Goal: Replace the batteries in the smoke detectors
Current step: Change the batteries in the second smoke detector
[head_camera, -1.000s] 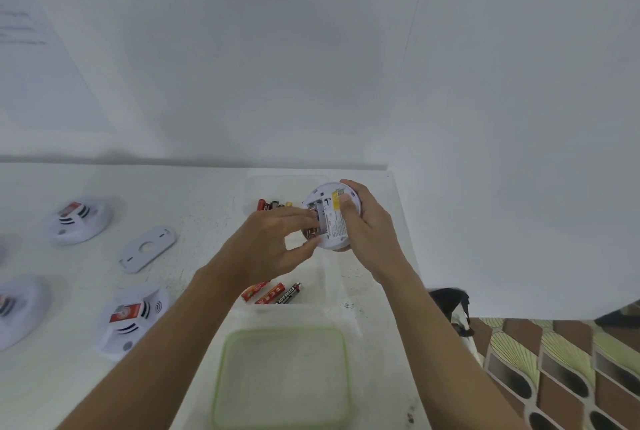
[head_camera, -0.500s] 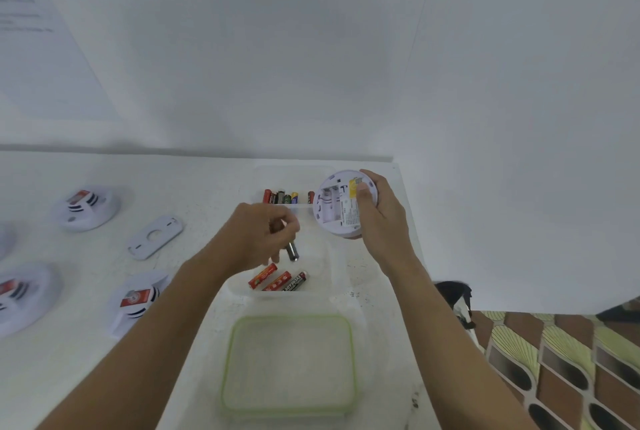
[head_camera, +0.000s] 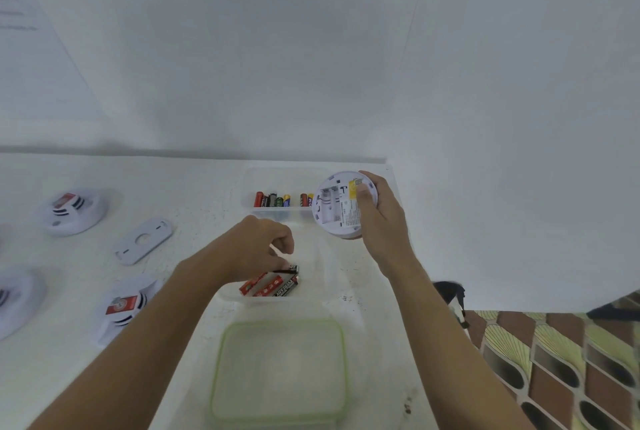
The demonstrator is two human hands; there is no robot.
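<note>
Two hands busy: right hand (head_camera: 382,221) grips smoke detector (head_camera: 337,208), batt. bay open.
Left hand (head_camera: 258,249) curled over loose batteries (head_camera: 273,286) just under it; can't tell if pinching one. Risk: mix-up w/ upright batteries (head_camera: 282,200) beside right hand, so dead cells get refitted.

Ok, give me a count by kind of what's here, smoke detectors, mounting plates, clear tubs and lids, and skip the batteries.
Smoke detectors: 4, one of them in the right hand
Mounting plate: 1
Clear tubs: 2
Green-rimmed lid: 1
Total: 8
</note>
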